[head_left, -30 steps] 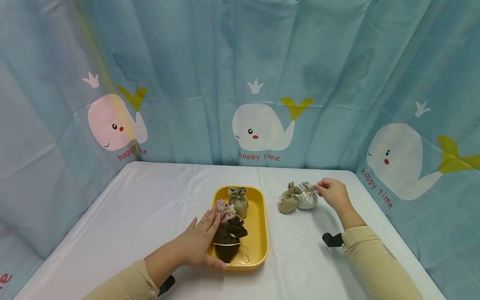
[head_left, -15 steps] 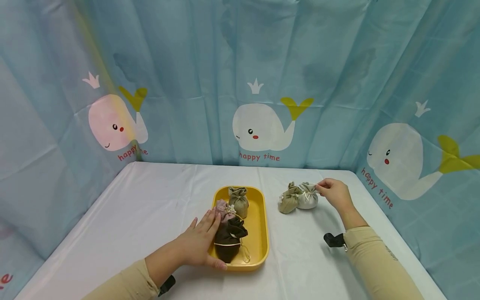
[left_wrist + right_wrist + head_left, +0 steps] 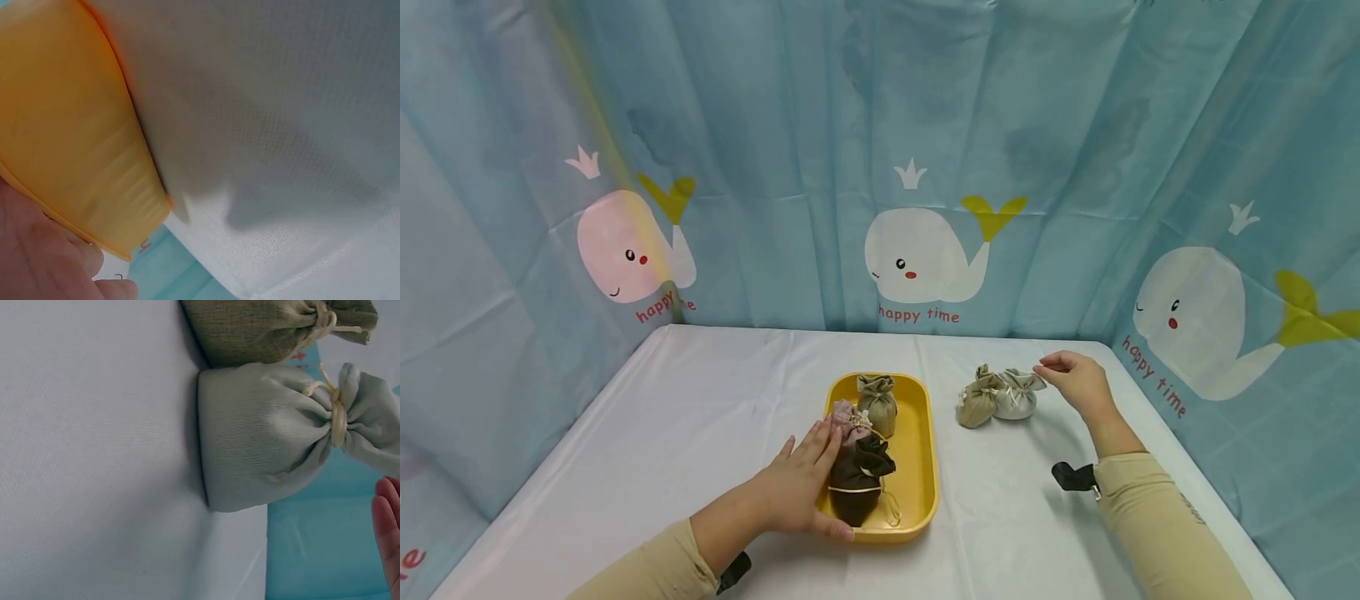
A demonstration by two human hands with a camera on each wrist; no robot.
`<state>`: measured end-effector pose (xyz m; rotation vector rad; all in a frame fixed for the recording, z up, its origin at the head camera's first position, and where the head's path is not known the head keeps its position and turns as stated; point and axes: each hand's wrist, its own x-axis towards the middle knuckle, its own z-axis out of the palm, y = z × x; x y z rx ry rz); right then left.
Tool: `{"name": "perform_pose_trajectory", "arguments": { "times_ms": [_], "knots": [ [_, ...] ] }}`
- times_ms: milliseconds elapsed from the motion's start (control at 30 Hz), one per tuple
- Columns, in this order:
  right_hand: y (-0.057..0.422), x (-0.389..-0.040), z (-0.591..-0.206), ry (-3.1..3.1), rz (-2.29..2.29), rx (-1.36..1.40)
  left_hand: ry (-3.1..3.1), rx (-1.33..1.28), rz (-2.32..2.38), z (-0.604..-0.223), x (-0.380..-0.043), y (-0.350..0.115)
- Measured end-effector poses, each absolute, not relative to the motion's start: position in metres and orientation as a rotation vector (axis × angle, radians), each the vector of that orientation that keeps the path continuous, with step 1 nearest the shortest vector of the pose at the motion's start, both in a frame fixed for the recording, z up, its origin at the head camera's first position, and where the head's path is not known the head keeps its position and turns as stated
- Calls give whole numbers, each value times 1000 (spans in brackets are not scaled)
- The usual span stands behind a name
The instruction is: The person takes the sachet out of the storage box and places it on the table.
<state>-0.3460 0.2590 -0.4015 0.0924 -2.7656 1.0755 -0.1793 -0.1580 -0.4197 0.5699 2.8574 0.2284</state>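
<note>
My left hand [image 3: 793,492] rests with straight fingers along the left rim of a yellow tray [image 3: 927,475]. Inside the tray are a dark brown drawstring pouch [image 3: 853,496], a pink pouch [image 3: 842,414] partly behind the fingers, and an olive pouch [image 3: 878,408] at the far end. To the right of it, a silver-grey drawstring pouch [image 3: 1017,405] stands upright on the table. My right hand [image 3: 1078,387] is just right of its gathered top, fingers loosely extended and holding nothing. In the right wrist view the fingertips [image 3: 389,506] sit apart from the grey pouch [image 3: 269,437].
Another olive pouch [image 3: 977,404] stands against the grey one's left side. A white cloth [image 3: 715,400] covers the table. Blue curtains [image 3: 760,167] with whale prints surround it at the back and sides.
My right hand has let go of the grey pouch's top and drawn slightly back to the right. The grey pouch's top now spreads freely. My left hand and the tray have stayed put.
</note>
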Motion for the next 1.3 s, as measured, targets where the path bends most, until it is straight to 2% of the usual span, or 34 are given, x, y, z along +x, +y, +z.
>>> {"name": "perform_pose_trajectory", "arguments": {
  "times_ms": [467, 1300],
  "knots": [
    [248, -339, -384, -2702, 1173, 124, 2860, 553, 225, -423, -181, -159],
    [184, -312, -348, -2691, 1412, 562, 2862, 557, 232, -424, -180, -159]
  ]
}}
